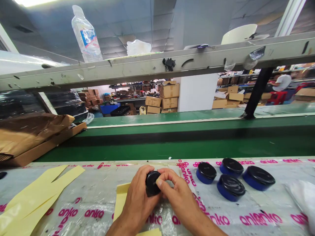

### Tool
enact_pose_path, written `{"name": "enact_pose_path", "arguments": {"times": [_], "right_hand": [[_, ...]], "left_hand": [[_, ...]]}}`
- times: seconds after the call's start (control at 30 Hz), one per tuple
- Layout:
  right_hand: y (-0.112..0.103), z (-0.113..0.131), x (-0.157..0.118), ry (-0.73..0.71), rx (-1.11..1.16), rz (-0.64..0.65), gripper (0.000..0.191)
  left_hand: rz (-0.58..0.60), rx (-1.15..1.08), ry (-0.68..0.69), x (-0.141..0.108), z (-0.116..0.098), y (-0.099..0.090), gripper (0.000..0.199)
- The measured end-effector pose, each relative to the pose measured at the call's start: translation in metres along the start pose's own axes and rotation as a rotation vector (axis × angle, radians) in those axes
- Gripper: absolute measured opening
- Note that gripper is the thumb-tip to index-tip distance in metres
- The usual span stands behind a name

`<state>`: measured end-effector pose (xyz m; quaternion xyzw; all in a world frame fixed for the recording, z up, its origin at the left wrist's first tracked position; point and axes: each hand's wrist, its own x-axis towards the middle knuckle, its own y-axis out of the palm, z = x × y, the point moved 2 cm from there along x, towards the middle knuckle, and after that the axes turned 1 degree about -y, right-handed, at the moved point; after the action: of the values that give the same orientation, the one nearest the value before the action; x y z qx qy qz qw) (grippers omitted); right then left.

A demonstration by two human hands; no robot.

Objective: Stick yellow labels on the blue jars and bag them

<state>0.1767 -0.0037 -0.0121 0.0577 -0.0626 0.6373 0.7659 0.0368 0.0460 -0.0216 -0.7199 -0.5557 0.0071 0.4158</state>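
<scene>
A round black-topped piece [152, 183] is held up above the film-covered table, its black face towards me. My left hand [137, 200] is wrapped round its left side and lower edge. Thumb and forefinger of my right hand [176, 193] are pinched together at the right part of the black face; anything between those fingertips is too small to make out. Yellow paper [121, 196] lies partly under my left wrist. To the right stand several round pieces with black tops and blue sides, among them a near one [230, 187] and a wide one [259, 178].
Yellow strips [46, 196] lie at the left on the printed plastic film [95, 196]. A cardboard tray [44, 149] with brown paper stands back left. Beyond runs a green belt [159, 144], under a metal beam [137, 70]. White material [302, 200] lies far right.
</scene>
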Motion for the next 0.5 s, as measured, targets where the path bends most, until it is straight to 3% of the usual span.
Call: {"name": "enact_pose_path", "arguments": {"times": [0.5], "right_hand": [[-0.0002,-0.0048,-0.0014,-0.041,0.006,-0.021,0.025]], "left_hand": [[0.011,0.002,0.007,0.0005,-0.0004,-0.001,0.046]]}}
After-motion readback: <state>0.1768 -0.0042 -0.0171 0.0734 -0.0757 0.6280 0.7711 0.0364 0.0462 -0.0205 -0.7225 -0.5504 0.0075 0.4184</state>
